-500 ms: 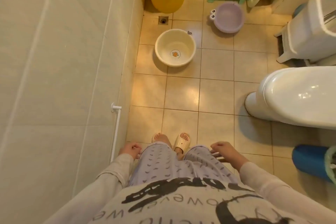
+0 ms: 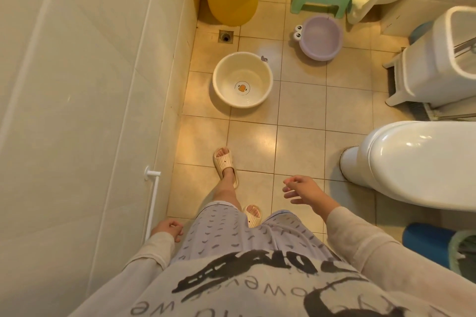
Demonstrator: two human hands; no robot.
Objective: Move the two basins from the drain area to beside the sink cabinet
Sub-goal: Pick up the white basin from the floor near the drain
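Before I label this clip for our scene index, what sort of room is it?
Most likely a small home bathroom: a white toilet, a floor drain in the tiled floor, and wash basins.

The person wears a pale beige long-sleeved top (image 2: 257,285) with large black brush-style lettering and smaller grey letters printed across the front. The sleeves (image 2: 360,242) are long and end at the wrists in plain cuffs. Below the top are light lilac-grey shorts (image 2: 257,237), covered with small dark curved marks. On each foot is a cream slipper (image 2: 224,166) with open toes and a ribbed upper band.
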